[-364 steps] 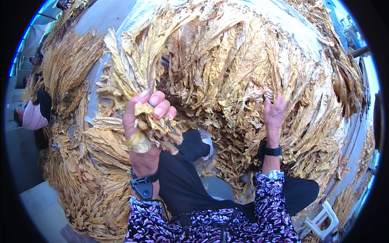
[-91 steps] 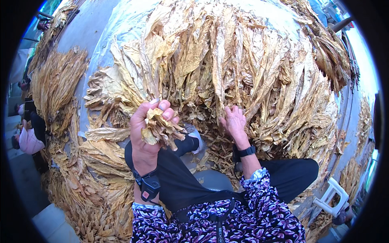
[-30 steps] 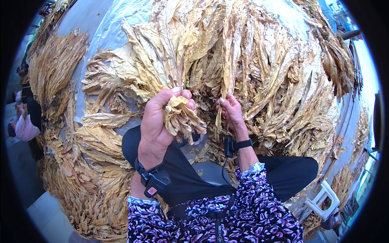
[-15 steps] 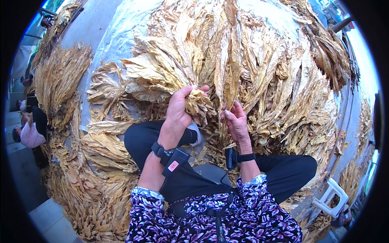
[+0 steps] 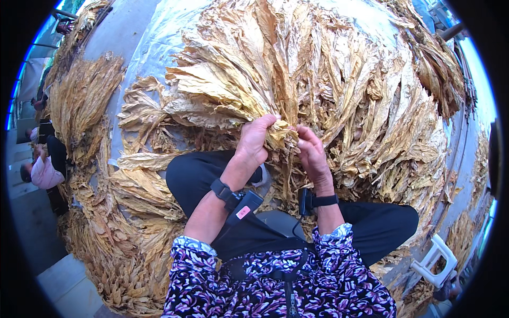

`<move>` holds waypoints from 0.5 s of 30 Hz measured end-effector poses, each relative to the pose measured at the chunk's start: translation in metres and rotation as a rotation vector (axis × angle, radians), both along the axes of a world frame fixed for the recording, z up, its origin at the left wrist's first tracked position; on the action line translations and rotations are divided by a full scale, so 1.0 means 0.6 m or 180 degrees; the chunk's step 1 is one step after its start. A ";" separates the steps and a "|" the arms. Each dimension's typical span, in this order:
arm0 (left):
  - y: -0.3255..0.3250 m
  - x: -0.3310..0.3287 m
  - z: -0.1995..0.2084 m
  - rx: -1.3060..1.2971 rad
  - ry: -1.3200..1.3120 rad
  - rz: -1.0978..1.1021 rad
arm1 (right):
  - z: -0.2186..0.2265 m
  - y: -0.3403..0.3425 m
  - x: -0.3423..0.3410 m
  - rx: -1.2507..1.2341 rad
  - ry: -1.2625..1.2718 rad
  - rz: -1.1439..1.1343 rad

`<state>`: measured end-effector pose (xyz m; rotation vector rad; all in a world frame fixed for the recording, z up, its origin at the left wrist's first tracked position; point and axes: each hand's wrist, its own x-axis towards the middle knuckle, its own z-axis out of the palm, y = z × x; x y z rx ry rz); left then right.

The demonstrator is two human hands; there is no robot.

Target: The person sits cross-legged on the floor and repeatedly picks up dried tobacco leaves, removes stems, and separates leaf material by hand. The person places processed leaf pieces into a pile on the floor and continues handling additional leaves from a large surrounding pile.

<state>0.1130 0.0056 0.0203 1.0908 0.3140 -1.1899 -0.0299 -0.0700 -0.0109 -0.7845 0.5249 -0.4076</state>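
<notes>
One dried-leaf bundle (image 5: 225,90) is clasped by left hand (image 5: 255,142) | stem ends (image 5: 281,137) are flanked by right hand (image 5: 314,155) | right grip cannot be told

The left grip (image 5: 253,144) is now holding its leaf bundle (image 5: 225,87) farther right than before, and the right grip (image 5: 314,152), earlier well apart, is meeting it at the gathered lower ends (image 5: 281,136). The bundle's leaves, upright at first, are now leaning left over the heap (image 5: 379,114). A long brownish leaf (image 5: 287,95), lately hanging apart, is now touching the bundle's right side.
</notes>
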 end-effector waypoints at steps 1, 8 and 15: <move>0.000 -0.002 0.000 0.0037 -0.0043 -0.0030 | 0.006 -0.013 0.010 -0.0075 0.0120 0.0042; 0.004 0.010 -0.016 0.0255 -0.0081 -0.0130 | -0.013 -0.051 0.044 -0.0082 0.0475 -0.0291; 0.007 0.010 -0.011 0.0285 -0.0090 -0.0247 | -0.026 -0.044 0.011 0.0327 0.0330 -0.0643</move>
